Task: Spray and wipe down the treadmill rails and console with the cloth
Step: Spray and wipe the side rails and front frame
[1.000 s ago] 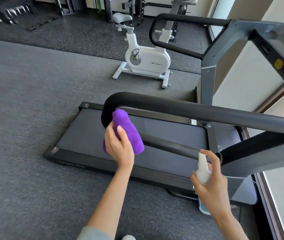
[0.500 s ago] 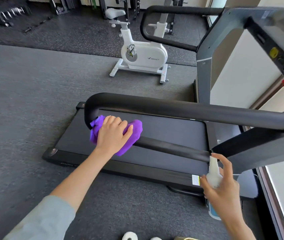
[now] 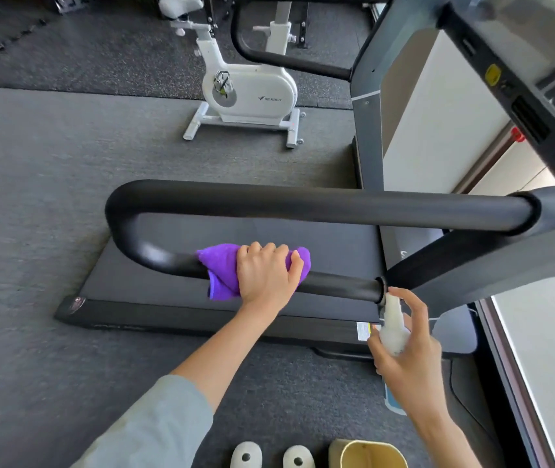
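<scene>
While left hand (image 3: 267,278) clamps soft, light cloth (image 3: 222,269) round the near rail (image 3: 336,286), right hand (image 3: 411,361) grips the light bottle (image 3: 393,327) mid-body, likely slippery.

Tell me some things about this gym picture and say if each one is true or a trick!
1. The left hand holds a purple cloth wrapped on the black treadmill rail. True.
2. The right hand is empty. False: it grips a white spray bottle.
3. The exercise bike behind the treadmill is red. False: it is white.
4. The cloth is on the lower bar of the rail, not the upper bar. True.
5. The spray bottle lies on the floor. False: it is held up near the end of the rail's black padding.
</scene>
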